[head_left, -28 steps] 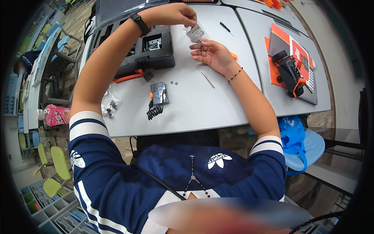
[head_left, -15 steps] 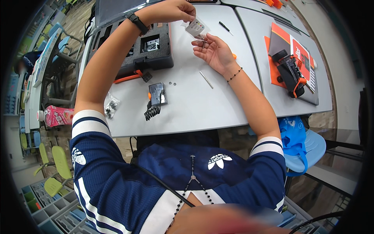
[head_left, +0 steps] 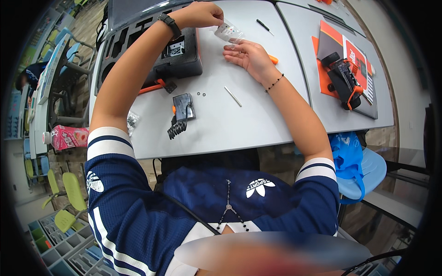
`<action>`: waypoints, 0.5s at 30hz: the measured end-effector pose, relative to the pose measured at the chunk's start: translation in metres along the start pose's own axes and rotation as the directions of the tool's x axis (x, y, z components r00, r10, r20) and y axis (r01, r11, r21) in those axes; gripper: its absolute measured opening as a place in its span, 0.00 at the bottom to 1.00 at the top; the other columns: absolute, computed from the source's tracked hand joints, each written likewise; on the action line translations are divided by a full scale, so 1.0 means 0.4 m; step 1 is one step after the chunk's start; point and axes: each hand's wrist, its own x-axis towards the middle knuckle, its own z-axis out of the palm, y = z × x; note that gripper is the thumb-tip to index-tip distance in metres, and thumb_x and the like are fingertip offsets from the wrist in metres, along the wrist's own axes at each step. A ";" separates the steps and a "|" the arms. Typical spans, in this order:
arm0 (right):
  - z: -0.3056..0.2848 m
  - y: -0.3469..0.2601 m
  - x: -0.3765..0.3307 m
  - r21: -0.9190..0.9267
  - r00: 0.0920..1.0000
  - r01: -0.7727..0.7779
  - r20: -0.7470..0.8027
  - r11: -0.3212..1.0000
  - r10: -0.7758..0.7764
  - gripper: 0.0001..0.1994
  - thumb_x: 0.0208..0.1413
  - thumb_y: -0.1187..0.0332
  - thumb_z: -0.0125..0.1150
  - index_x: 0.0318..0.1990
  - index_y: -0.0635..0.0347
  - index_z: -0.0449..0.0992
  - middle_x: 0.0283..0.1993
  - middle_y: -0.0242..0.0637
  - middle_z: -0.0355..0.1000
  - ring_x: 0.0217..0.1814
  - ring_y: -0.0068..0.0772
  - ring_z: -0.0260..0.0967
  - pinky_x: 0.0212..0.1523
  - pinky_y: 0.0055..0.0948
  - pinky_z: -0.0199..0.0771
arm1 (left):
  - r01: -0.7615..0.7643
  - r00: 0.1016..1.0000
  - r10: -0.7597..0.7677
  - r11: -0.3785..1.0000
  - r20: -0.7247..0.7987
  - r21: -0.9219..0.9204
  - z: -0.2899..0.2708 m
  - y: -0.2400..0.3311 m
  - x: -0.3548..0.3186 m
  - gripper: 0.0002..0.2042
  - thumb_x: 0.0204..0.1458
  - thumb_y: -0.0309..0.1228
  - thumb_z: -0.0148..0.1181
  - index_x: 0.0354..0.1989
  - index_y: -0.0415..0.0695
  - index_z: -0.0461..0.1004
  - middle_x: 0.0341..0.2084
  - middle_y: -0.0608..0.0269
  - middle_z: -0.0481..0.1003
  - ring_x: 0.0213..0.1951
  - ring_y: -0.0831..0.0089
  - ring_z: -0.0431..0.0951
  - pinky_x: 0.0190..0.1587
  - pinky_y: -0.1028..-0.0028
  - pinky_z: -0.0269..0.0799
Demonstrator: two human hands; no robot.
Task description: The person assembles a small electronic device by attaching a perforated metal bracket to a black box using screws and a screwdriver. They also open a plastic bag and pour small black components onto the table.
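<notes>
My left hand (head_left: 205,14) is closed, pinching the upper end of a small clear plastic bag (head_left: 226,31) with coloured dots on a white label. Just below the bag is my right hand (head_left: 251,57), palm up with fingers stretched out, its thumb by the bag's lower end. What the bag contains is too small to make out. Beside my left forearm lies an open black case (head_left: 184,69) with grey foam cut-outs. Nearer to me on the table are a dark box-shaped module (head_left: 185,106) with a coiled black cable (head_left: 177,129), and two small rings (head_left: 201,94).
A metal rod (head_left: 233,96), a black screwdriver (head_left: 264,26) and an orange handle (head_left: 273,60) lie on the white table (head_left: 221,133). On the right, a black and orange model car (head_left: 343,85) rests on booklets. A pink bottle (head_left: 69,137) is at left.
Both hands have shifted slightly left in view with the bag. My right hand's fingers lie flatter below it. The view has moved a little too.
</notes>
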 end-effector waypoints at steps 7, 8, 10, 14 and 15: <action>-0.017 -0.012 0.010 -0.516 0.979 0.131 -0.066 0.847 -0.192 0.12 0.60 0.74 0.42 0.49 0.69 0.65 0.46 0.46 0.71 0.39 0.27 0.72 0.41 0.22 0.76 | 0.012 0.984 0.084 0.852 -0.160 0.523 0.059 -0.030 -0.007 0.11 0.48 0.38 0.56 0.37 0.48 0.76 0.31 0.65 0.74 0.44 0.67 0.68 0.49 0.51 0.55; -0.018 -0.015 0.010 -0.551 0.965 0.192 -0.046 0.812 -0.259 0.11 0.59 0.74 0.43 0.47 0.69 0.66 0.45 0.45 0.72 0.39 0.27 0.73 0.40 0.22 0.76 | 0.014 0.951 0.175 0.800 -0.256 0.600 0.070 -0.042 -0.023 0.11 0.48 0.37 0.56 0.38 0.48 0.76 0.31 0.64 0.73 0.42 0.66 0.69 0.49 0.54 0.57; -0.029 -0.027 0.005 -0.622 0.923 0.290 -0.019 0.728 -0.384 0.09 0.58 0.75 0.44 0.44 0.69 0.67 0.42 0.42 0.74 0.38 0.26 0.73 0.38 0.21 0.76 | 0.051 0.984 0.038 0.880 -0.175 0.473 0.012 0.055 -0.074 0.12 0.43 0.39 0.59 0.33 0.47 0.75 0.36 0.59 0.73 0.46 0.62 0.68 0.53 0.53 0.56; -0.031 0.003 0.004 -0.651 0.859 0.427 0.077 0.627 -0.506 0.08 0.58 0.73 0.47 0.43 0.66 0.68 0.41 0.40 0.75 0.39 0.25 0.73 0.41 0.22 0.74 | -0.017 0.961 0.142 0.888 -0.239 0.459 -0.039 0.163 -0.187 0.15 0.46 0.33 0.60 0.43 0.43 0.71 0.38 0.58 0.69 0.49 0.64 0.67 0.55 0.62 0.60; -0.028 0.023 0.004 -0.681 0.845 0.442 0.098 0.584 -0.525 0.07 0.58 0.73 0.47 0.42 0.64 0.69 0.39 0.39 0.76 0.40 0.26 0.73 0.42 0.22 0.73 | -0.121 0.943 0.215 0.933 -0.255 0.340 -0.035 0.193 -0.238 0.12 0.46 0.32 0.59 0.40 0.45 0.73 0.35 0.60 0.71 0.45 0.63 0.68 0.51 0.62 0.60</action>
